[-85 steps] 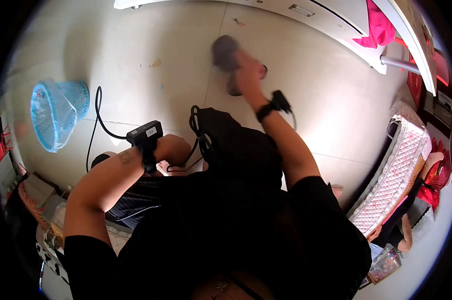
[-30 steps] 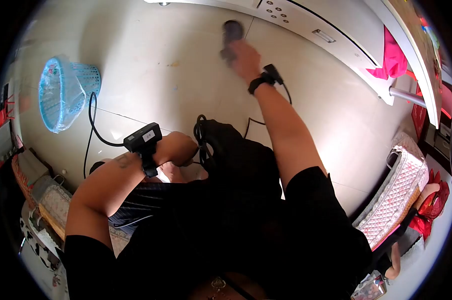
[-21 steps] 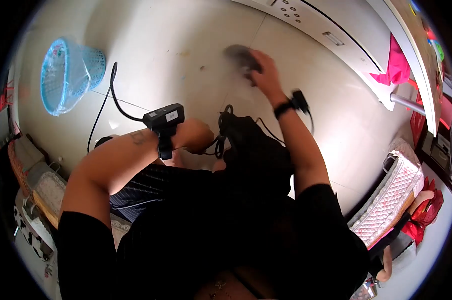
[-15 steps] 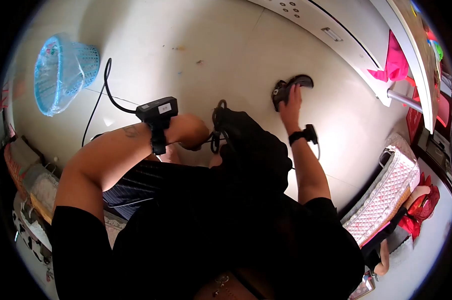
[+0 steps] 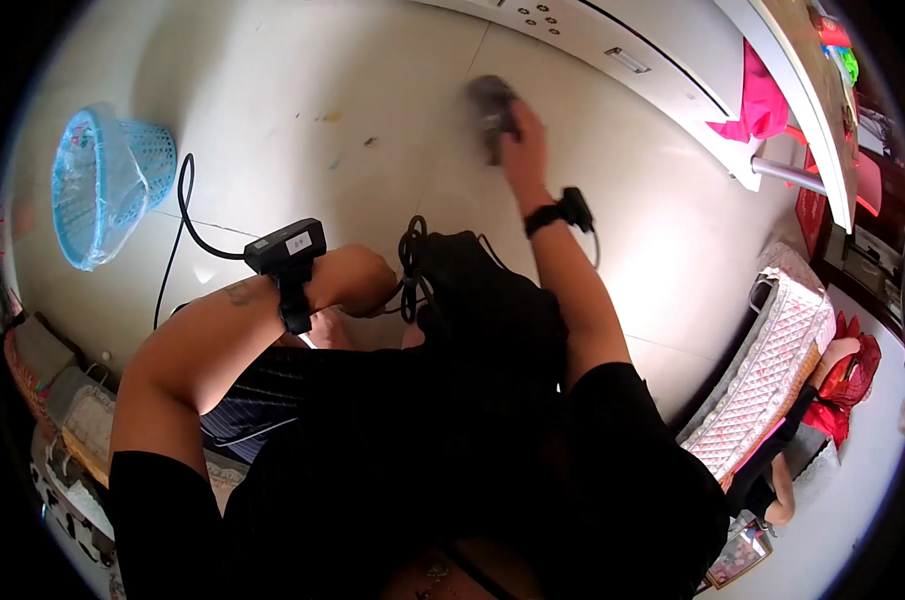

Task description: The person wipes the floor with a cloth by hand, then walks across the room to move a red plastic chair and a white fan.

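My right hand [image 5: 526, 150] is closed on a dark shoe [image 5: 492, 110], blurred by motion, at or just above the pale tiled floor. A black strap with a small device [image 5: 575, 208] circles that wrist. My left hand [image 5: 360, 280] is curled near my lap, its fingertips turned away from view; what they grip, if anything, is hidden. Just beside it hangs a looped black cable [image 5: 410, 262], against a black bag-like bundle [image 5: 482, 290] at my front. A black box-shaped device [image 5: 286, 246] is strapped on my left wrist.
A blue lined wastebasket [image 5: 147, 155] stands at the left. Small specks of debris [image 5: 370, 142] lie on the floor. A white cabinet [image 5: 662, 90] and a desk leg [image 5: 787, 174] are at the upper right. Right of me is a quilted pink-and-white cover [image 5: 767, 375].
My right hand has moved forward and to the left, carrying the shoe across from its earlier spot. My left hand stays curled beside the cable. The whole view has shifted slightly.
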Demonstrator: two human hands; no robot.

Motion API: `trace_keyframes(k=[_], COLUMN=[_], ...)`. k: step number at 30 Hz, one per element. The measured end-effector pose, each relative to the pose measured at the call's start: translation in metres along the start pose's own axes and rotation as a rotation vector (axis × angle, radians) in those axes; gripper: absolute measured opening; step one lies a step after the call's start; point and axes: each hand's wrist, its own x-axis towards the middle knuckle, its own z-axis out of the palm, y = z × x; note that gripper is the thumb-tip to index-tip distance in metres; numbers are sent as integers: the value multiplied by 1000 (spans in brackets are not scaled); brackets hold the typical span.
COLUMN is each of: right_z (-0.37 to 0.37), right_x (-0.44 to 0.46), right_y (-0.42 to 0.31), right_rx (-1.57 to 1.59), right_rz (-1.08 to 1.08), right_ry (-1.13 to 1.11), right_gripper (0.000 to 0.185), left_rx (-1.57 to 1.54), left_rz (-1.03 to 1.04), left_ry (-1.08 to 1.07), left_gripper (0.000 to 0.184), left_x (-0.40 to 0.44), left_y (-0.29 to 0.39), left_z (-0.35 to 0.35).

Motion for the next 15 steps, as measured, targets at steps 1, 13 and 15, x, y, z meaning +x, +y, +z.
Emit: trace_keyframes(k=[1, 13, 15], right_z=[-33, -49, -4], right_x=[8, 136, 149], right_y=[7, 159, 75], right_rx=[-18, -546, -425], right_rz=[106, 178, 128], right_ry=[39, -1, -40], right_gripper=[54, 70, 50], left_rx=[-10, -175, -198], left_rz=[20, -103, -126], left_ry=[26, 125, 161], left_gripper=[24, 24, 24], left_x=[0, 6, 5], left_y=[0, -20, -16], left_z=[-1, 30, 32])
